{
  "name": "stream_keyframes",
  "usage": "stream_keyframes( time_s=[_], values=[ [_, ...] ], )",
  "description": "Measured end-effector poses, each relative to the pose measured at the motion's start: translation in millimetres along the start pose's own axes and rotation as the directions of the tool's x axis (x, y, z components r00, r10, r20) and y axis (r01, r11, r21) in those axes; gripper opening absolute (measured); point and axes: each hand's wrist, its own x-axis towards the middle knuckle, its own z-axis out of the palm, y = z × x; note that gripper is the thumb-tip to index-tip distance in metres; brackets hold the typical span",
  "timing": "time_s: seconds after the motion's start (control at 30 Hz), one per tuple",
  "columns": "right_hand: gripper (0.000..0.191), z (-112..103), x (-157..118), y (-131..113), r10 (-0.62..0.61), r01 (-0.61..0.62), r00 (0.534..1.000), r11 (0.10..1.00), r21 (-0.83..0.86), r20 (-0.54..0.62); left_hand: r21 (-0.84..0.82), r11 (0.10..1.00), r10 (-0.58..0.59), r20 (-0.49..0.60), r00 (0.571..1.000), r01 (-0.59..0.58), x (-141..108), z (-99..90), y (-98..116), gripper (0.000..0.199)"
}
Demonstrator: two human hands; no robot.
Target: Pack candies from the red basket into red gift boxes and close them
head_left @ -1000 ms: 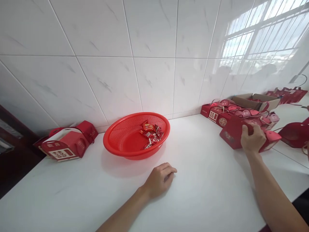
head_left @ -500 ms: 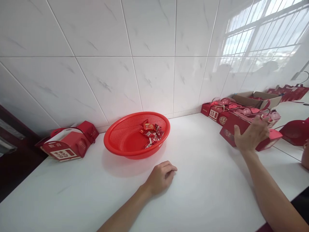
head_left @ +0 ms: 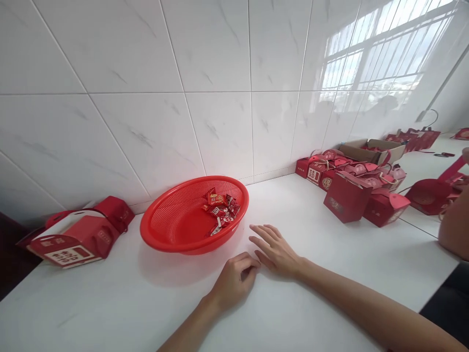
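Observation:
My left hand (head_left: 234, 281) rests on the white table with its fingers curled towards the thumb, and nothing shows in it. Just right of it is my right hand (head_left: 275, 252), fingers spread and empty, the thumb close to the left fingertips. Behind both hands sits a red plastic basket (head_left: 157, 242), with a pile of red-wrapped candies (head_left: 222, 211) on its right side. Away to the right, a red gift box (head_left: 348, 198) stands at the front of a group of similar boxes.
At the left edge lie more red boxes (head_left: 78, 239), one open on top. Red boxes with handles (head_left: 315, 168) and an open cardboard carton (head_left: 373, 151) stand along the tiled wall. Another person's arm (head_left: 454, 230) is at the far right.
My right hand has left the red gift box and come left beside my left hand. That box now stands upright. The view has turned slightly right.

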Motion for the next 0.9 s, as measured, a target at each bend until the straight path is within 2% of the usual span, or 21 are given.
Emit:
stream_keyframes(
  time_s=[0.17,0.37,0.67,0.8,0.9],
  values=[
    [0.026,-5,-1,4,0.074,-0.076,0.997,0.996,0.056,0.037,-0.005,1.0,0.007,0.026,1.0,-0.007,-1,-0.1,0,0.022],
    [0.024,-9,-2,1,0.053,-0.06,0.997,0.988,0.139,0.057,-0.009,0.999,0.052,-0.002,0.999,-0.052,-4,2.3,3,0.023],
    [0.023,-9,-7,6,0.027,-0.058,0.989,0.975,0.215,0.144,0.057,0.998,0.03,-0.01,0.999,-0.03,-11,6.7,3,0.019],
    [0.024,-9,-6,6,0.04,-0.079,0.986,0.966,0.248,0.161,0.014,0.997,0.07,0.017,0.997,-0.07,-21,-9.3,17,0.021],
    [0.024,-9,-7,6,0.048,-0.088,0.986,0.966,0.244,0.162,0.012,0.991,0.136,-0.059,0.989,-0.136,-30,-35.3,29,0.021]
  ],
)
